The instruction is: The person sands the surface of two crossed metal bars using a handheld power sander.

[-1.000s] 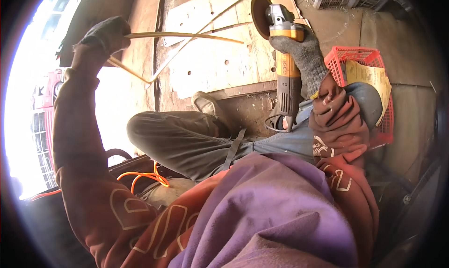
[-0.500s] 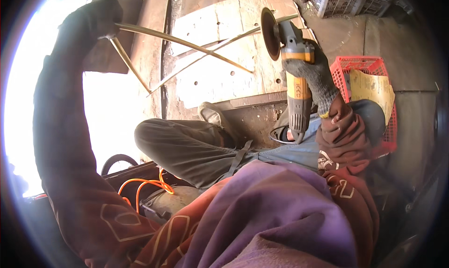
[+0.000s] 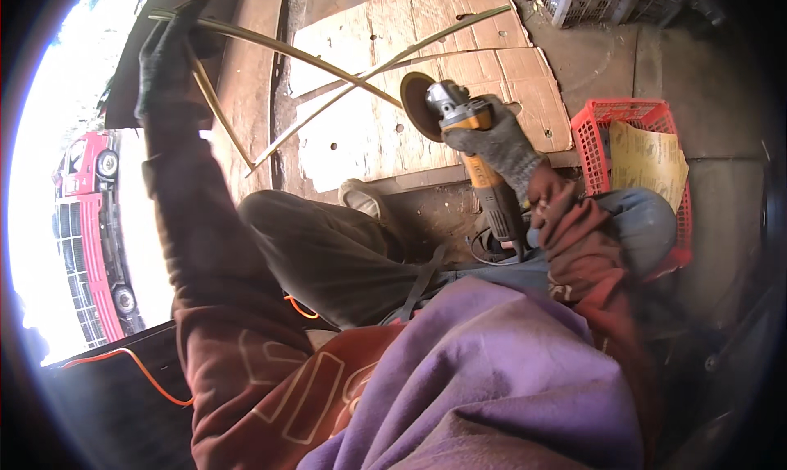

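My gloved left hand [image 3: 168,68] is closed around a thin metal tube frame [image 3: 303,59] at the upper left, close to where two tubes meet. The frame's bars cross above a flattened cardboard sheet [image 3: 352,146]. In my gloved right hand [image 3: 502,146] is a yellow and grey angle grinder [image 3: 484,175], gripped around its body with its cable end toward my lap. Its round disc [image 3: 416,108] is at the lower right end of one tube; whether they touch I cannot tell. Part of my left fingers is dark and hard to make out.
Beside my right knee stands a red plastic crate [image 3: 631,108] with a yellowish paper sheet [image 3: 649,160] in it. Grey crates [image 3: 586,1] are at the top right. An orange cord [image 3: 135,363] runs at the lower left. Outside, at far left, is a red truck [image 3: 90,240].
The grinder has moved left and slightly down, bringing its disc to the tube's end. My left hand and the frame have shifted slightly left and up. The truck has come into view.
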`<state>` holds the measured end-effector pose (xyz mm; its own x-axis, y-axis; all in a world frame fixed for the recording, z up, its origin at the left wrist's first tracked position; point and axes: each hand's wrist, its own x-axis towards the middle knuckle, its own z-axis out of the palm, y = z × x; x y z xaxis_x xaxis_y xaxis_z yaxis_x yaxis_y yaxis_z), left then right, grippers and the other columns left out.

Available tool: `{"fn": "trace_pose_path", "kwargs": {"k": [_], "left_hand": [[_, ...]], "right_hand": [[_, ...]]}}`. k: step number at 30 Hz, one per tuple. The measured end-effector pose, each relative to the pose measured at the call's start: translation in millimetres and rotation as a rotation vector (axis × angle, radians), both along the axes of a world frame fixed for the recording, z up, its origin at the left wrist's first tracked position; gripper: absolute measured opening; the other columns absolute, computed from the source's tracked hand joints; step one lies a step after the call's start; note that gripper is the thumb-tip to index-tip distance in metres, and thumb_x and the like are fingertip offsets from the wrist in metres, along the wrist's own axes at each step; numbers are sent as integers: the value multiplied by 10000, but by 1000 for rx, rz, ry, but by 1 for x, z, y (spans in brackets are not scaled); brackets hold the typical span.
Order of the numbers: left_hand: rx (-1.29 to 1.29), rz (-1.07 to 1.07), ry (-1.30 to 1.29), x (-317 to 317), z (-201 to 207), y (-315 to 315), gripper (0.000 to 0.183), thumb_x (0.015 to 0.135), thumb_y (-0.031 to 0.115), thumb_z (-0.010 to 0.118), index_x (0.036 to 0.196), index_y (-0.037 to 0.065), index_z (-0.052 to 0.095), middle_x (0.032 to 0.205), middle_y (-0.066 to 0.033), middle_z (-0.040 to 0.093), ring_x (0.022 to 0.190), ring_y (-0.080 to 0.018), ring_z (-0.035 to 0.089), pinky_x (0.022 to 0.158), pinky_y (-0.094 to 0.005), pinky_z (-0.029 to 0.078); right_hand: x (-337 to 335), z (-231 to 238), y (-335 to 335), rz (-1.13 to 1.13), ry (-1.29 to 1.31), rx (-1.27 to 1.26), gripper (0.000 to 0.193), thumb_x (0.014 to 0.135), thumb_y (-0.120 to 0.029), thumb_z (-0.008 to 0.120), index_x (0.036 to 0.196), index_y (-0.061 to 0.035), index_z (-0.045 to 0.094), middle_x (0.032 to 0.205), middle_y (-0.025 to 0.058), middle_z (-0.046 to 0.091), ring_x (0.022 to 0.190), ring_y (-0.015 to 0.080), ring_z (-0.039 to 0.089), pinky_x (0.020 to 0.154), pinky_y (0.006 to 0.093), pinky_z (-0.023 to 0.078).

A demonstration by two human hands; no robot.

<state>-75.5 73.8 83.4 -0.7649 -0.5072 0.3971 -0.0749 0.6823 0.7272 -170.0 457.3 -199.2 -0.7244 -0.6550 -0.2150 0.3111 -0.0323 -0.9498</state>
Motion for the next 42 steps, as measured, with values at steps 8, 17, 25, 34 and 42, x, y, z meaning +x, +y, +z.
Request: {"fn": "trace_pose_path", "kwargs": {"k": [8,17,25,34,42], "left_hand": [[81,329,265,26,-51,-30,272,868,287,824,988,46,785,672,5,576,504,-67,448,455,-254,339],[13,404,154,60,-66,-49,259,938,243,764,1037,4,753,586,25,499,451,-53,395,426,-249,290],[-40,333,154,59,-72,-47,237,942,215,761,1037,-2,753,606,23,537,448,-60,422,414,-248,297],[-202,280,207,49,-57,-35,213,965,187,715,1046,-5,759,796,-88,716,493,-63,492,430,-215,346],[-314,278,220,51,-55,-20,158,946,56,706,1088,2,746,857,-91,724,602,-81,587,458,-215,403]], "right_hand": [[55,-98,-66,-186,-157,160,688,690,-280,952,1188,-26,550,982,79,693,822,170,695,749,325,586],[52,-87,-113,-29,-289,184,777,685,-311,949,1240,7,507,1054,116,691,896,205,697,794,343,586],[96,-47,-106,89,37,146,687,730,-196,919,1242,-55,484,1070,92,700,914,155,696,793,320,587],[53,-81,-94,-105,-112,190,552,755,-198,909,1160,-46,566,973,76,714,815,151,704,713,312,593],[47,-76,-101,-69,-154,223,570,750,-235,912,1177,-61,577,980,68,699,813,152,697,716,312,589]]}}
